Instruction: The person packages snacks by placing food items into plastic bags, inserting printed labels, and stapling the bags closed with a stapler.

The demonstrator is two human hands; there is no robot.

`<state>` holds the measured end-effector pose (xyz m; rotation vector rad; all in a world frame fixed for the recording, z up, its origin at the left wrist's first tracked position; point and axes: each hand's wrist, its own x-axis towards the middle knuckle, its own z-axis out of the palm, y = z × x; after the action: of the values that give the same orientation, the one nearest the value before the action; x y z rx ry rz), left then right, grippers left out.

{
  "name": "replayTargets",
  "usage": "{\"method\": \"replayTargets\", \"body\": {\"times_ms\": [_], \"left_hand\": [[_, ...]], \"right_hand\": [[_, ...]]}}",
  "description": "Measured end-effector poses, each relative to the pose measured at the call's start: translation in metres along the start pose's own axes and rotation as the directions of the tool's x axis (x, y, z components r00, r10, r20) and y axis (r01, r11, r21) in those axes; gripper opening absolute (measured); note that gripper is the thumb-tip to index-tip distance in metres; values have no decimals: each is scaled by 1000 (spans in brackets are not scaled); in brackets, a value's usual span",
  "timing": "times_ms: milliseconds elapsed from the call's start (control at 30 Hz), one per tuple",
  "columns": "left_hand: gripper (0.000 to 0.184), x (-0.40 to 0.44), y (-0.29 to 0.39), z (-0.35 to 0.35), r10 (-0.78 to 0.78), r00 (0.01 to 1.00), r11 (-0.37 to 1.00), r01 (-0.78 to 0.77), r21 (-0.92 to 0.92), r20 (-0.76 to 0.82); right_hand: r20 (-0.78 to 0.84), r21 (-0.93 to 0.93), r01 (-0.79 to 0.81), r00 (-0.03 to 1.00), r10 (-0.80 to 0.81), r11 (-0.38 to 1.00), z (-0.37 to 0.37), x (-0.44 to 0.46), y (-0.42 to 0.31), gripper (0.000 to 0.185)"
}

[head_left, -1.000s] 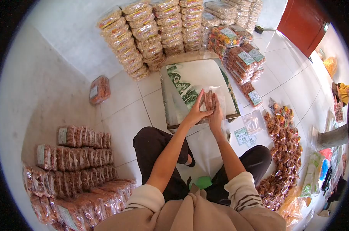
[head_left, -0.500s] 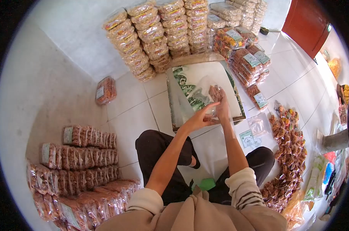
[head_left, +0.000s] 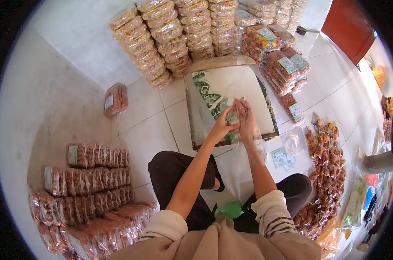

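Observation:
Above a box (head_left: 196,136) with a white and green top, both my hands are at a clear plastic bag (head_left: 258,132). My right hand (head_left: 247,123) is closed around a small packet of brown snack pieces (head_left: 241,106), with clear film lying about its wrist. Whether that hand is inside the bag I cannot tell. My left hand (head_left: 223,124) grips the film at the packet's left side, thumb and fingers curled. Beside the box, on the floor to the right, lie flat clear bags (head_left: 294,141) and green-and-white labels (head_left: 279,157).
Tall stacks of bagged snacks (head_left: 166,37) line the wall. Labelled brown packs (head_left: 287,67) are piled at the back right. Rows of packed bags (head_left: 92,180) fill the lower left. Strings of small brown packets (head_left: 324,173) lie right of my knee. A single pack (head_left: 116,99) sits left.
My left hand has moved from below the packet up to its left side, its fingers now curled on the film. My right hand still holds the packet. The view has shifted slightly.

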<state>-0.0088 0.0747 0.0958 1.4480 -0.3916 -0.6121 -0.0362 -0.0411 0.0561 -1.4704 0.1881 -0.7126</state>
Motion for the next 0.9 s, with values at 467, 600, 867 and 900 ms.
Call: {"method": "replayTargets", "body": {"times_ms": [467,600,867,900], "left_hand": [[87,37,-47,-29,-215,945,974,227,-18,246],[76,53,-60,-37,2,968,974,-58,217,249],[34,101,-59,-18,-245,831,969,224,-102,-499],[34,105,-64,-18,-240,835,971,217,-104,-494]], "right_hand": [[193,-177,201,967,-166,964,9,40,85,46],[93,-732,184,981,-171,656,12,34,84,53],[-93,-479,102,982,-167,872,19,25,63,46],[-212,-354,-100,977,24,930,20,24,61,40]]}}
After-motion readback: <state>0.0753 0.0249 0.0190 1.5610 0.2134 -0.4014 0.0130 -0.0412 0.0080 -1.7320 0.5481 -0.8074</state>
